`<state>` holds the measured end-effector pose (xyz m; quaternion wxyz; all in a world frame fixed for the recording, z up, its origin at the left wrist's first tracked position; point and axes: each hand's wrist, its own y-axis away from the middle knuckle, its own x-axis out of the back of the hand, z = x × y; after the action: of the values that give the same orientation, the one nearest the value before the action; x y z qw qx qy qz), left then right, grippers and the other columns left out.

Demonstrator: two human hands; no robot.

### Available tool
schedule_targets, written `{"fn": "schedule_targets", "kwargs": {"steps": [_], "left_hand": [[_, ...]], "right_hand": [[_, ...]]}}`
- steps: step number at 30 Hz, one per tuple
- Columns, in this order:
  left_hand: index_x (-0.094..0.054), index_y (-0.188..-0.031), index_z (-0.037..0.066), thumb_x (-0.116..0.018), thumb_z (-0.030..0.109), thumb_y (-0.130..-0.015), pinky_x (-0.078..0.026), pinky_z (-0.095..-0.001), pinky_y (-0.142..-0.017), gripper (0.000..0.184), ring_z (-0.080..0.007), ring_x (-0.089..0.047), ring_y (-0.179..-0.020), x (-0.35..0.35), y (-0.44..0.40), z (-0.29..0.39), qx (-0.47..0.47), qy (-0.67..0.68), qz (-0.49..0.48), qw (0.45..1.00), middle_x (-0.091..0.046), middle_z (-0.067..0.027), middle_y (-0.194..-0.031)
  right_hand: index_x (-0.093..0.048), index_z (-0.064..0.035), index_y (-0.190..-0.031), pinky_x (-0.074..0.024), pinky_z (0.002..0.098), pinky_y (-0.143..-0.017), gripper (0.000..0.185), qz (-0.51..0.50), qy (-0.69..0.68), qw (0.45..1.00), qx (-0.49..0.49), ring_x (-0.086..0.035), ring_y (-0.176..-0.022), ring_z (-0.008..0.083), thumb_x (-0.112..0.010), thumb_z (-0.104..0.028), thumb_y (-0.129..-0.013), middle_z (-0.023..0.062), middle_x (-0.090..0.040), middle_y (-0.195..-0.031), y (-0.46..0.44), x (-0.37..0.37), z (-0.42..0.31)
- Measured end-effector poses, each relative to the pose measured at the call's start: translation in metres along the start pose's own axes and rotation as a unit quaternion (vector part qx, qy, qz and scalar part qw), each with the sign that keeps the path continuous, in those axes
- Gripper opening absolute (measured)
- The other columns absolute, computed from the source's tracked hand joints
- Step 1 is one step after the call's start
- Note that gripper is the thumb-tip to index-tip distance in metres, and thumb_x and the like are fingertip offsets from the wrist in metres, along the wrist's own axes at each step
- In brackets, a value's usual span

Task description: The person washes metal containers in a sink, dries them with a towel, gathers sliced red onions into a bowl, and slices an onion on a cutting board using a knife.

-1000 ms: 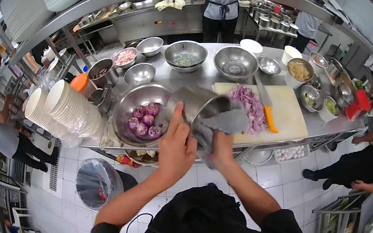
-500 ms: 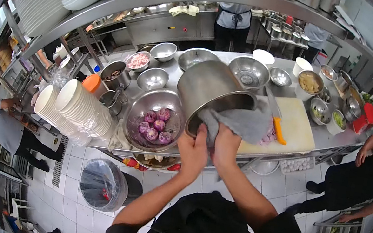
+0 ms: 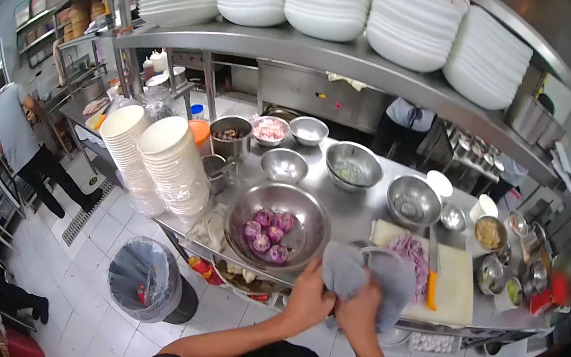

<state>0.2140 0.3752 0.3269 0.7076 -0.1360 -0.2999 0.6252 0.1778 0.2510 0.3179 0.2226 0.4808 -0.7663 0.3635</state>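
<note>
In R hand (image 3: pixel 360 311), cloth (image 3: pixel 344 268) looks gry, rumpled.

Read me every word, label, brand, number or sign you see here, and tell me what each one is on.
No readable text anywhere in this view.
Red and yellow packaging under the counter: too small to read, if printed.
Red item at the counter's right: too blurred to tell.
Yellow mark on the steel unit behind: too small to read.
Grey cloth: no lettering shows.
</note>
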Motion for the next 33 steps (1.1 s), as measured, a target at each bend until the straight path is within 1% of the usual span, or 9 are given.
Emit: {"fn": "schedule_targets", "kwargs": {"steps": [2,8,11,14,21,23,27,30,33], "left_hand": [[-0.054,-0.104,-0.004,-0.055,-0.003,-0.073,-0.046,-0.0479,-0.081,0.031,-0.0477,-0.055,-0.097,0.009,0.007,-0.012,0.030,-0.009,-0.044,0.999,-0.057,-0.0257,-0.104],[-0.056,-0.107,-0.002,-0.056,-0.005,-0.073,-0.048,-0.0447,-0.081,0.034,-0.0449,-0.058,-0.094,0.070,0.022,-0.006,0.193,-0.042,-0.058,0.979,-0.057,-0.0246,-0.104],[-0.057,-0.113,0.000,-0.059,-0.009,-0.073,-0.049,-0.0337,-0.083,0.042,-0.0292,-0.063,-0.096,0.098,0.030,-0.032,0.090,0.033,0.081,0.992,-0.060,-0.0195,-0.106],[-0.058,-0.114,-0.002,-0.058,-0.012,-0.075,-0.048,-0.0276,-0.083,0.040,-0.0186,-0.061,-0.095,0.129,0.026,-0.015,0.090,0.132,0.137,0.978,-0.060,-0.0114,-0.108],[-0.060,-0.101,-0.001,-0.055,-0.008,-0.075,-0.046,-0.0247,-0.075,0.028,-0.0121,-0.058,-0.085,0.212,0.069,-0.001,0.269,0.076,0.230,0.932,-0.061,-0.0047,-0.091],[-0.060,-0.096,0.000,-0.057,-0.007,-0.074,-0.045,-0.0240,-0.074,0.024,-0.0115,-0.057,-0.084,0.235,0.076,0.013,0.284,0.104,0.270,0.914,-0.059,-0.0034,-0.086],[-0.058,-0.097,0.000,-0.055,-0.004,-0.078,-0.045,-0.0248,-0.067,0.020,-0.0112,-0.055,-0.074,0.260,0.122,-0.019,0.261,0.111,0.300,0.911,-0.061,-0.0053,-0.088],[-0.058,-0.099,-0.001,-0.052,-0.004,-0.082,-0.043,-0.0243,-0.057,0.018,-0.0098,-0.052,-0.068,0.268,0.156,-0.025,0.312,0.079,0.307,0.896,-0.060,-0.0063,-0.087],[-0.058,-0.098,0.000,-0.050,-0.005,-0.081,-0.043,-0.0245,-0.058,0.019,-0.0111,-0.053,-0.070,0.261,0.166,0.002,0.347,0.131,0.329,0.868,-0.060,-0.0062,-0.089]], "right_hand": [[-0.057,0.0034,-0.111,-0.0459,0.0459,-0.091,0.037,-0.152,-0.146,0.968,0.135,-0.059,-0.097,0.0431,-0.063,-0.009,-0.077,0.0269,-0.062,-0.096,-0.005,-0.043,0.049],[-0.058,0.0014,-0.112,-0.0455,0.0460,-0.089,0.042,-0.442,0.142,0.873,0.151,-0.057,-0.101,0.0428,-0.067,-0.017,-0.075,0.0302,-0.057,-0.103,0.004,0.006,-0.017],[-0.053,0.0032,-0.116,-0.0446,0.0477,-0.089,0.049,-0.063,0.185,0.913,0.359,-0.053,-0.106,0.0467,-0.068,-0.015,-0.073,0.0298,-0.049,-0.114,0.002,0.055,-0.093],[-0.046,0.0029,-0.123,-0.0438,0.0494,-0.088,0.059,-0.062,0.003,0.985,0.163,-0.049,-0.106,0.0495,-0.069,-0.012,-0.071,0.0269,-0.042,-0.119,0.005,0.020,-0.074],[-0.043,0.0030,-0.133,-0.0462,0.0323,-0.094,0.060,-0.283,-0.312,0.906,0.048,-0.058,-0.109,0.0193,-0.067,-0.003,-0.078,0.0146,-0.059,-0.121,-0.075,0.060,-0.127],[-0.044,0.0030,-0.134,-0.0473,0.0299,-0.092,0.060,-0.169,-0.256,0.952,0.018,-0.059,-0.106,0.0173,-0.064,-0.002,-0.079,0.0123,-0.060,-0.121,-0.100,0.090,-0.176],[-0.053,0.0039,-0.117,-0.0482,0.0348,-0.087,0.041,0.151,-0.324,0.864,0.354,-0.061,-0.099,0.0203,-0.064,-0.003,-0.078,0.0135,-0.065,-0.105,-0.203,0.129,-0.287],[-0.052,-0.0015,-0.115,-0.0482,0.0442,-0.087,0.044,0.499,-0.191,0.675,0.509,-0.060,-0.097,0.0386,-0.066,-0.002,-0.073,0.0207,-0.055,-0.109,-0.298,0.149,-0.354],[-0.051,-0.0061,-0.116,-0.0476,0.0473,-0.089,0.048,0.511,-0.007,0.708,0.487,-0.056,-0.096,0.0451,-0.067,-0.003,-0.071,0.0224,-0.049,-0.109,-0.355,0.148,-0.370]]}}
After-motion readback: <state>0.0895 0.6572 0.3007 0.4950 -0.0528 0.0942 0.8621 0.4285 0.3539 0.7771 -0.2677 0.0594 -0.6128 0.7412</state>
